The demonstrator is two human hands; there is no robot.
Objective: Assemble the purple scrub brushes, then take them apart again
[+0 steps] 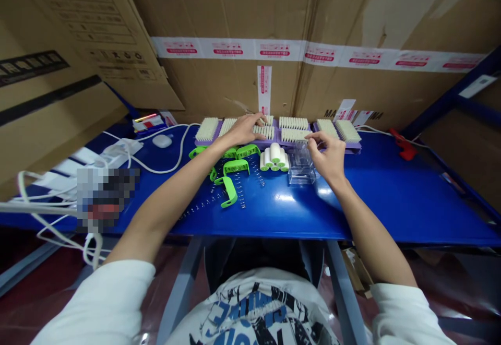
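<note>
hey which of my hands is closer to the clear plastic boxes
Your right. The right hand is close at the upper right of the clear plastic boxes; the left hand is farther off to their left, over the bristle blocks.

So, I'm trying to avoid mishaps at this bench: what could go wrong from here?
The white rolls are stacked in a small pile beside the clear plastic boxes, where the right hand is; a bump there might set them rolling. The left forearm reaches over some of the green brackets, so if it dips it could shift them. The springs lie loose among the brackets and might snag on one another.
</note>
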